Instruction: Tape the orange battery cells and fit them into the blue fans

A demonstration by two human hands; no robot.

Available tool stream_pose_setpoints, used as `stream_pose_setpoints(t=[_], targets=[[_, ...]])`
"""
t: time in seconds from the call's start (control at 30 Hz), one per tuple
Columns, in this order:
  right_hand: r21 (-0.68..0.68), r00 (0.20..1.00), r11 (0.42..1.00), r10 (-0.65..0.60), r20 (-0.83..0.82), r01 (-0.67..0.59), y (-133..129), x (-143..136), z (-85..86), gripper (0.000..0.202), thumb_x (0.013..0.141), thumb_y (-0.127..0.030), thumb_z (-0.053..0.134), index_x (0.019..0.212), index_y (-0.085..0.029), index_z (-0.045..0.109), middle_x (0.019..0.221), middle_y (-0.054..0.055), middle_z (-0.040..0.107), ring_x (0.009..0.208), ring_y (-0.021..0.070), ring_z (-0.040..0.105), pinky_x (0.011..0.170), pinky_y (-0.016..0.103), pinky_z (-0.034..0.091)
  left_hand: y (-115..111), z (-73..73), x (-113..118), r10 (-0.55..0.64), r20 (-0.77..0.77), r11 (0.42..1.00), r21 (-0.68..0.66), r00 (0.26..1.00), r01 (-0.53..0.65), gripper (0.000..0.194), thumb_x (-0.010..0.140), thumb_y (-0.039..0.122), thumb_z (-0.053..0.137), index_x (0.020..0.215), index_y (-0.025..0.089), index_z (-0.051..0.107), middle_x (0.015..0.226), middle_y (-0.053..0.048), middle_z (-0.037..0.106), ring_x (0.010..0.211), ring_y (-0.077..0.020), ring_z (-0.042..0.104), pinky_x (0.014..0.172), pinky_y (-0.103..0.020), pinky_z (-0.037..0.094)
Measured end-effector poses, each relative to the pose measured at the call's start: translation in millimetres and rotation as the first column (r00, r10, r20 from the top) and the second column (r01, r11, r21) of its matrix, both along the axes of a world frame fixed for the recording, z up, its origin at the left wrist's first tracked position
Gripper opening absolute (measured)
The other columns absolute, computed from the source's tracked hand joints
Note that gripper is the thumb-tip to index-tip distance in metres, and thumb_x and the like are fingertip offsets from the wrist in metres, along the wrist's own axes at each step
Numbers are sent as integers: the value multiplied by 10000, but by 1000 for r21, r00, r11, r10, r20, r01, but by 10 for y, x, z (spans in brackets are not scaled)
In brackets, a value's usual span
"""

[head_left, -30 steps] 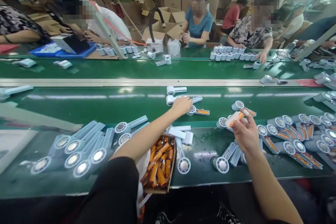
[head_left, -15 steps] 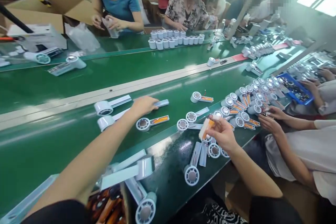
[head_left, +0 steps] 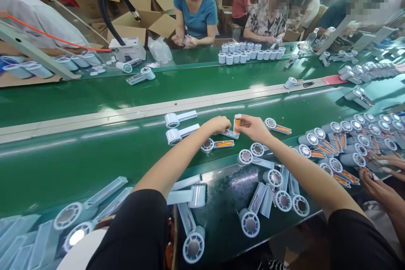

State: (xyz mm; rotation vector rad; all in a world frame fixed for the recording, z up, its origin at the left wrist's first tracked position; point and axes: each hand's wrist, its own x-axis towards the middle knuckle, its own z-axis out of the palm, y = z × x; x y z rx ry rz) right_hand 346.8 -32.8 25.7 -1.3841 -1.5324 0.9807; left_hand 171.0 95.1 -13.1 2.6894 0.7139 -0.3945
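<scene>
My right hand pinches an orange cylindrical battery with a white strip along it, held upright over the belt. Close beside it, my left hand has its fingers curled together at the open white handle of a fan housing. What its fingertips hold is hidden. Just below lies a white round-headed fan housing with an orange battery in its handle. Two more white housings, an upper one and a lower one, lie left of my hands.
More housings lie on the near ledge, one by my left elbow and several at lower left. Rows of housings with orange batteries fill the right side, near a co-worker's hands. Across the belt, people sit behind white cups.
My right hand has carried the battery from the near ledge up beside my left hand. My left hand stays by the same housing's handle. The view has turned left.
</scene>
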Motion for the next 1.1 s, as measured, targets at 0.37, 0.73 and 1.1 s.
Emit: stream_pose_setpoints(t=[0.37, 0.73, 1.1], targets=[[-6, 614, 975, 143, 776, -220, 29, 129, -163, 191, 992, -234, 631, 1126, -189, 759, 1088, 93, 791, 998, 203, 724, 906, 267, 513, -68, -21, -24, -16, 115, 999, 32, 993, 12, 254, 967, 299, 564, 1031, 295, 809, 1013, -60, 813, 923, -225, 738, 802, -286, 501], [-327, 264, 914, 386, 884, -241, 189, -206, -119, 334, 1042, -322, 536, 1309, -224, 711, 1194, 157, 775, 1075, 291, 742, 899, 342, 533, -165, -84, 65, 202, 153, 976, 47, 967, -212, 377, 1067, 311, 388, 1166, 191, 732, 1135, -138, 780, 1027, -269, 736, 829, -313, 512], [-385, 95, 908, 403, 910, -165, 246, -325, 246, 275, 997, -214, 566, 1130, -182, 804, 1128, 163, 804, 1078, 286, 753, 891, 318, 537, -369, 305, -87, 289, 300, 935, 115, 909, -336, 361, 1029, 398, 536, 1312, 208, 655, 1271, -121, 730, 1161, -253, 667, 974, -323, 510]])
